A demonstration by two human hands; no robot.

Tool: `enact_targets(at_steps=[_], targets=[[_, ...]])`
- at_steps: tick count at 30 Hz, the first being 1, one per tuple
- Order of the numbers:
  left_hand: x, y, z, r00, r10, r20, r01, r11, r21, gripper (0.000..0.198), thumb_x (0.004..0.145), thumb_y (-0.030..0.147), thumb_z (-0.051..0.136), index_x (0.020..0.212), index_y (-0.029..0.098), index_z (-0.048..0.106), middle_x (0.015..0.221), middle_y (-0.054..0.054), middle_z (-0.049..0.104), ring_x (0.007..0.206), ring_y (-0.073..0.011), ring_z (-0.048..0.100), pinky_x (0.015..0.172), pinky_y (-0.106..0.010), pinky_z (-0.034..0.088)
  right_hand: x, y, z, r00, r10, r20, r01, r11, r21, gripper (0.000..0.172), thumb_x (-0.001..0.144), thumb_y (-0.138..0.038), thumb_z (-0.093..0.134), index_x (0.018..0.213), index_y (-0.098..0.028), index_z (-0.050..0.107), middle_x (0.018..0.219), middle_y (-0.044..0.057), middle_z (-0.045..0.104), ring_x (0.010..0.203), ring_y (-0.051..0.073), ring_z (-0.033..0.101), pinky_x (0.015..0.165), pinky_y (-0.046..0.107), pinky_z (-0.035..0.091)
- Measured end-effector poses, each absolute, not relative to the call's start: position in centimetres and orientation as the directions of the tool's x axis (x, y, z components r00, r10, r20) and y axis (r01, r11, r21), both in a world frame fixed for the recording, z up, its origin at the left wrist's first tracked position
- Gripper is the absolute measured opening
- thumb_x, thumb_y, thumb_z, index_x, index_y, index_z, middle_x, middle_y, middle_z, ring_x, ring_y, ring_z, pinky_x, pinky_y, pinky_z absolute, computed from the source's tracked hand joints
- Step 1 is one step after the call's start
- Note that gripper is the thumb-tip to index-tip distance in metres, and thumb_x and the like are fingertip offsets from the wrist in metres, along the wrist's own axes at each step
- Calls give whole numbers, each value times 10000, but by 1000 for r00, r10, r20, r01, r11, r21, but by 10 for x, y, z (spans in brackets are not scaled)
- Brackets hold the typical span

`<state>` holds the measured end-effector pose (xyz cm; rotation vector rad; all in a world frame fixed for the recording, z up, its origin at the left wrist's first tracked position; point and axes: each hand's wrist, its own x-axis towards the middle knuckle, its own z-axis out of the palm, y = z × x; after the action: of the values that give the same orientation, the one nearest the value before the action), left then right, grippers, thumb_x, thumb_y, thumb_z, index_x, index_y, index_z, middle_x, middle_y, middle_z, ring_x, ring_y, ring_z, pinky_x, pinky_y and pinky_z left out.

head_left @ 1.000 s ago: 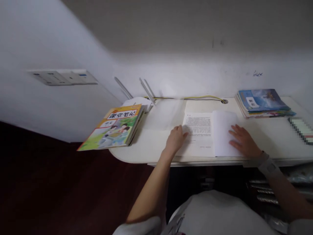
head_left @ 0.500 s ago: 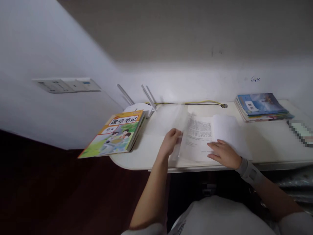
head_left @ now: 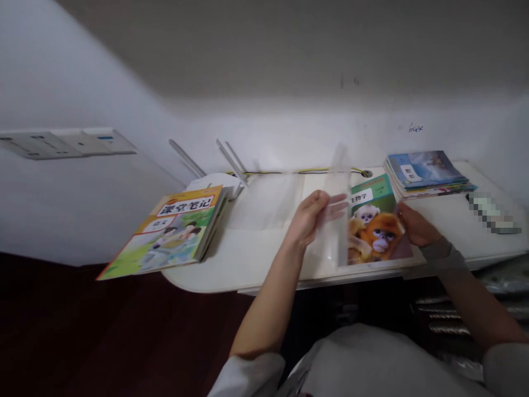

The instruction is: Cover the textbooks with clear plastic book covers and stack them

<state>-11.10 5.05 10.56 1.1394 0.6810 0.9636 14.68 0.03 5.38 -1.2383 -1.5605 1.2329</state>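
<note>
A biology textbook (head_left: pixel 374 226) lies closed on the white desk (head_left: pixel 264 264), its cover showing a golden monkey and a paler monkey. My right hand (head_left: pixel 415 225) grips the book's right edge. My left hand (head_left: pixel 308 218) is blurred and holds a clear plastic sheet (head_left: pixel 338 207) that stands up over the book's left side. The sheet's lower edge is close to the cover, and part of the cover shows through it.
A textbook with a classroom-notes title (head_left: pixel 177 226) overhangs the desk's left edge, next to a white router (head_left: pixel 215 184) with antennas. A stack of books (head_left: pixel 425 173) and a pixelated object (head_left: pixel 494 212) lie at the right. A yellow and black cable (head_left: pixel 297 171) runs along the wall.
The printed pages have gone, and the book now lies with its monkey cover up. The clear sheet stands higher in my left hand. My right hand has moved to the book's right edge.
</note>
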Motion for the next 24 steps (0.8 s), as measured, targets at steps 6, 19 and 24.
enact_targets(at_steps=[6,19,24], targets=[[-212,56,72,-17,998,-60,212,62,975,219,797,375,544,794,186,433,927,-119,681,790,-237,683,778,-445,535,153,-11,9,-109,991,-77,-22,-80,-997,496,743,-327,592,1215,-188,528,1211,95,631,1074,296,608,900,490,499],[-87,37,-21,466,837,287,787,-540,297,484,918,360,399,1263,21,419,1301,-271,499,1259,-303,452,1005,-464,406,158,-3,-8,180,975,-128,-121,-108,-987,599,594,-276,723,1160,-237,534,996,15,710,951,222,655,829,366,537],[-87,36,-39,476,819,322,807,-551,210,601,923,472,366,1282,-4,435,1322,-278,479,1293,-325,402,1028,-472,369,168,-1,-11,154,983,-105,-60,-97,-993,567,613,-326,719,1144,-221,550,1042,37,700,956,221,652,854,387,524]])
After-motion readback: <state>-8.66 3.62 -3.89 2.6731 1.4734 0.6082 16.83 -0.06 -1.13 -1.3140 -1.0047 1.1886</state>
